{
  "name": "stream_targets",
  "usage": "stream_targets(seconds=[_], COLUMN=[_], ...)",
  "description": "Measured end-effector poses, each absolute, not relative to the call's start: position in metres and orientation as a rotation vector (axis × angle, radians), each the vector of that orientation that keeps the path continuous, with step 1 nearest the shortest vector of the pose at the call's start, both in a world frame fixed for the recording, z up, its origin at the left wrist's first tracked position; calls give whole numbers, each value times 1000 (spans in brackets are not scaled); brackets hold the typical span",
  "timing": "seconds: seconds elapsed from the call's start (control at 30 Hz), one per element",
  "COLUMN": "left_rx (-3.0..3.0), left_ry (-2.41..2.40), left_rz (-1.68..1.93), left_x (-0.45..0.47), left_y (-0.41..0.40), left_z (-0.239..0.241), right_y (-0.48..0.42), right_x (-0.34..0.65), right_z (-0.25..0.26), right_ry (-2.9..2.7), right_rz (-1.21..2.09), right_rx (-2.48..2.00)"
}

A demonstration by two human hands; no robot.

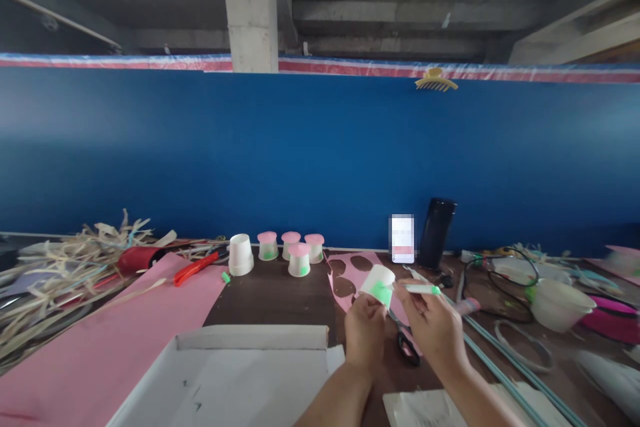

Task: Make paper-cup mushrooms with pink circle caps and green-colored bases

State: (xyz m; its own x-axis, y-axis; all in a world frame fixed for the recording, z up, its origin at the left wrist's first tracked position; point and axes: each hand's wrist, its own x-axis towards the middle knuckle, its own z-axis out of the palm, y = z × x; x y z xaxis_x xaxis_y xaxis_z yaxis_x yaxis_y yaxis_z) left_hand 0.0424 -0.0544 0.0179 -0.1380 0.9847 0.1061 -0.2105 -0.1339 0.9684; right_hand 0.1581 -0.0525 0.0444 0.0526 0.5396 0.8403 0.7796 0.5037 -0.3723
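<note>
Left hand grasps the paper cup by its side wall, just above the tabletop. The cup is judged light, thin-walled and easily dented, so grip gently near the stiffer rim. Right hand pinches the green marker, its tip at the cup.

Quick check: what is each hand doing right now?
Left hand: closed on the cup.
Right hand: closed on the green marker.

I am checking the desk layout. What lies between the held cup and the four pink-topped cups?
In the head view, a pink sheet with round holes cut out lies there, on the dark table.
</note>
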Motion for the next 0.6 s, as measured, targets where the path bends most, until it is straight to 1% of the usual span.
stream_targets(seconds=[0.6], left_rx=[1103], left_ry=[1096], left_rz=[1483], left_x=[43], left_y=[-54], left_z=[13], right_y=[-49], right_x=[162], right_z=[38], right_ry=[-1602], right_rz=[-165], right_rx=[-1149])
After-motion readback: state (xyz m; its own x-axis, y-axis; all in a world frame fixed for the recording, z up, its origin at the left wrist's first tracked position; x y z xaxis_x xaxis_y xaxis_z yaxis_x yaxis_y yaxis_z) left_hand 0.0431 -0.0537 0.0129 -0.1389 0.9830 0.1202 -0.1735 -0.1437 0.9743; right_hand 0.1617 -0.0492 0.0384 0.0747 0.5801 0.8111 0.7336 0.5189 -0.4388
